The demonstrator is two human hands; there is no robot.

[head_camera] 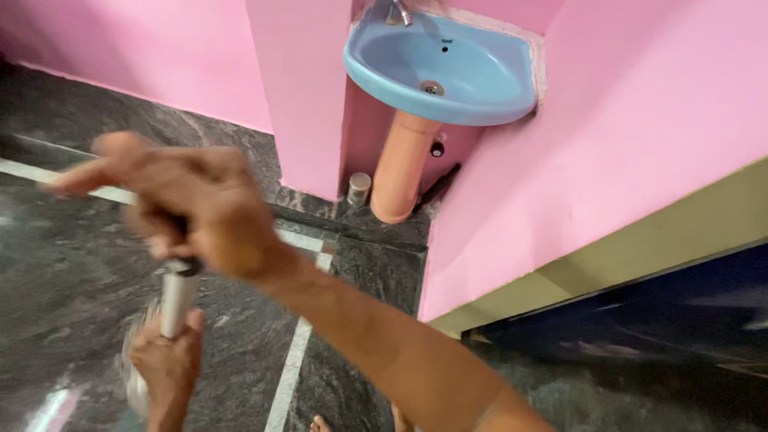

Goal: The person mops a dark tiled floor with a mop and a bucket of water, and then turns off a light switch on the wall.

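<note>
Metal handle (177, 298) runs upright between right hand (192, 208) above and left hand (166, 360) below.

Both hands (192, 204) and forearms are bare, with no sleeves, gloves or jewellery visible.

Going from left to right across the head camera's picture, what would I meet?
Left hand on a silver handle, right hand gripping its top, small metal can, orange pedestal, blue sink, pink wall.
</note>
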